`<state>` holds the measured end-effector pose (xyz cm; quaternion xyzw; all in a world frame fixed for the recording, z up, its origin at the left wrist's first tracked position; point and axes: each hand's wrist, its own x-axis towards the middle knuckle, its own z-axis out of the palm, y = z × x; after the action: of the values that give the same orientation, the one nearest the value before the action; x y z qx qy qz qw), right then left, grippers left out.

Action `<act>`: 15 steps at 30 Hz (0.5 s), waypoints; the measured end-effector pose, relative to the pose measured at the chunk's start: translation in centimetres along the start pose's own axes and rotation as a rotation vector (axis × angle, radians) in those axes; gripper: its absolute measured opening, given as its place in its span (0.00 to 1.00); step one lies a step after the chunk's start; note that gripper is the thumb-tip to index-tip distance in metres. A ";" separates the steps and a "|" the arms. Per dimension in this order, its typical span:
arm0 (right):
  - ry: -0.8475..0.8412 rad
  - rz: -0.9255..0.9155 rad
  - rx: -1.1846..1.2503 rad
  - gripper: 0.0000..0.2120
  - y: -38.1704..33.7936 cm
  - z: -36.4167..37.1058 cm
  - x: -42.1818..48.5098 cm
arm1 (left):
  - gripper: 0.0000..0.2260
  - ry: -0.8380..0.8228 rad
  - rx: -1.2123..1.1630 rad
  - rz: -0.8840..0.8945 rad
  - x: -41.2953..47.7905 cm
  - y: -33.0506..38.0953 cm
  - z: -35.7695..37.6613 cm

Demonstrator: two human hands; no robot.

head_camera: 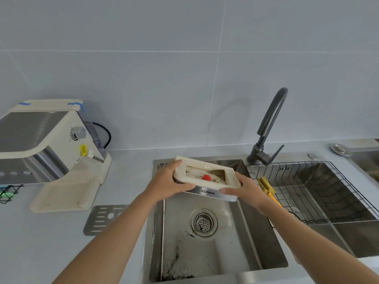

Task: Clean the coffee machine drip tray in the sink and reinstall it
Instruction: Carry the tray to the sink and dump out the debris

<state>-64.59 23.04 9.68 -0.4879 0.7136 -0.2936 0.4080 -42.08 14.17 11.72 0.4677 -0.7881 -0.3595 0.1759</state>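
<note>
I hold a cream drip tray point(229, 173) with a steel front marked KONKA above the left sink basin point(223, 251). Its inside is stained with dark coffee residue, and a red float sits in it. My left hand point(166, 181) grips its left end and my right hand point(244, 188) grips its right end. The tray tilts slightly down to the right. Dark grounds are scattered over the basin floor near the drain strainer point(204, 222). The cream and steel coffee machine point(45, 144) stands on the counter at the left, its base bay without a tray.
The perforated steel tray grate point(102, 219) lies on the counter left of the sink. A dark faucet point(268, 128) rises behind the sink. The right basin holds a wire rack point(320, 191), with a yellow brush point(266, 188) at its left edge. A black wire holder point(8, 192) sits far left.
</note>
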 end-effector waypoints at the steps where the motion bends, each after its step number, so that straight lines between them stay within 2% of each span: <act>1: -0.002 0.003 0.008 0.25 0.1 0.0 0.1 | 0.37 0.000 -0.001 0.002 0.1 -0.1 0.0; 11: -0.027 -0.013 0.058 0.23 -0.3 0.2 0.9 | 0.36 0.027 -0.017 -0.023 1.0 -0.5 -0.3; 15: -0.017 0.003 0.073 0.19 -0.2 0.4 1.3 | 0.34 0.030 -0.016 -0.039 1.6 -0.7 -0.3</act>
<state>-64.41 21.78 9.32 -0.4742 0.6996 -0.3146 0.4321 -42.30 12.45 11.27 0.4870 -0.7731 -0.3623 0.1843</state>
